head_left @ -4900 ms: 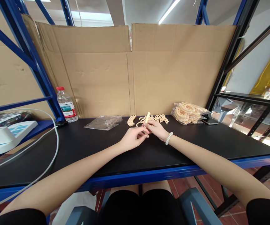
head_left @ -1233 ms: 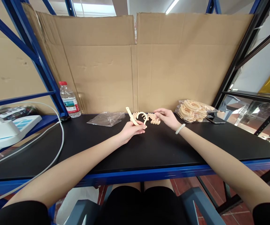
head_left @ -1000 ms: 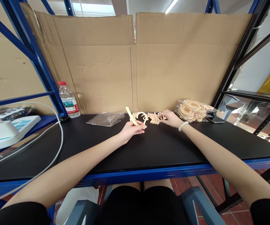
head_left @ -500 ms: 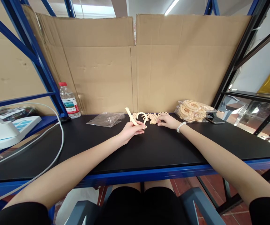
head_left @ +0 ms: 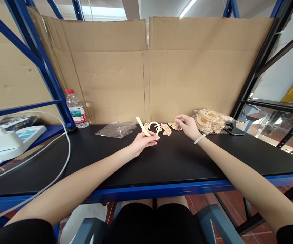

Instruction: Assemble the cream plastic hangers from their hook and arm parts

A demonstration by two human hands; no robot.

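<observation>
My left hand (head_left: 144, 143) is closed around a cream plastic piece with a straight arm and a curved hook (head_left: 142, 127), held above the black table top. Its straight arm points up to the left, and the hook curves to the right of my fingers. My right hand (head_left: 187, 125) is over the right end of a row of small cream curved pieces (head_left: 166, 129). Its fingers are loosely bent and look apart, with nothing visible in them. Part of the row is hidden behind both hands.
A clear plastic bag (head_left: 116, 130) lies flat on the left. At the right are a bag of cream parts (head_left: 210, 121) and a phone (head_left: 235, 130). A water bottle (head_left: 76, 110) stands at the back left, near a white cable (head_left: 68, 145). Cardboard (head_left: 111, 74) closes off the back.
My right hand has lifted from the small pieces and shifted slightly right. A gap now shows in the row near its fingers. My left hand keeps its hold, almost still.
</observation>
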